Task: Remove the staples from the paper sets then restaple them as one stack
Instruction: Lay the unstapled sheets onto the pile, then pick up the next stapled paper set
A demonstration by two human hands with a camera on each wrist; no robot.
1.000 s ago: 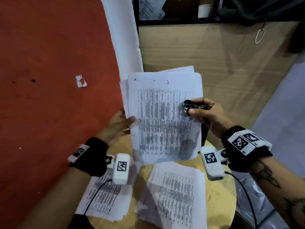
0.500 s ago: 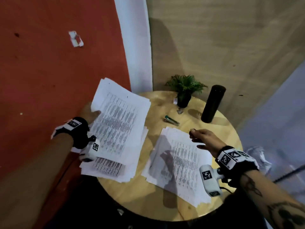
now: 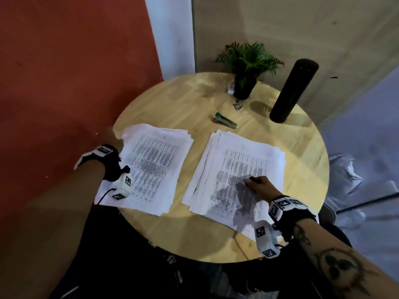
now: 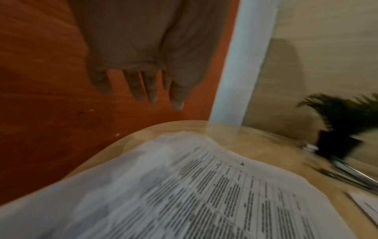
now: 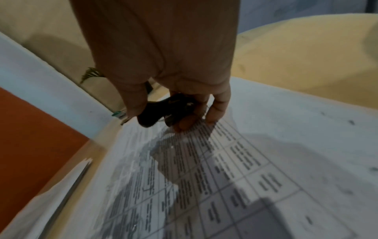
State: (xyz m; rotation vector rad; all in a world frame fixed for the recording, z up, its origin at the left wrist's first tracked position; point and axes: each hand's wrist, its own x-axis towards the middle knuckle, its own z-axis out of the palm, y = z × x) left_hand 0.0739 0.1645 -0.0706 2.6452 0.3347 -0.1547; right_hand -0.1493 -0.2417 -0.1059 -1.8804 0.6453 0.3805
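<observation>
Round table (image 3: 172, 238): right grip (image 3: 258, 186) clamped on staple remover (image 5: 157, 113), atop right paper stack (image 3: 244, 160); left grip (image 4: 143, 80) apart.

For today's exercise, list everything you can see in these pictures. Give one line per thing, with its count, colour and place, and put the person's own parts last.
Table: one, round, light wood, in the corner.
Paper stacks: two, white with printed tables; left stack near the table's left edge, right stack beside it.
Stapler: one, silver with a green end, behind the stacks.
Potted plant: one, green in a dark pot, at the table's far edge.
Cylinder: one, black, upright, right of the plant.
Staple remover: one, black, in the right hand.
Left hand: fingers straight, holding nothing, past the left stack's far corner.
Right hand: over the right stack, fingers curled round the staple remover.
</observation>
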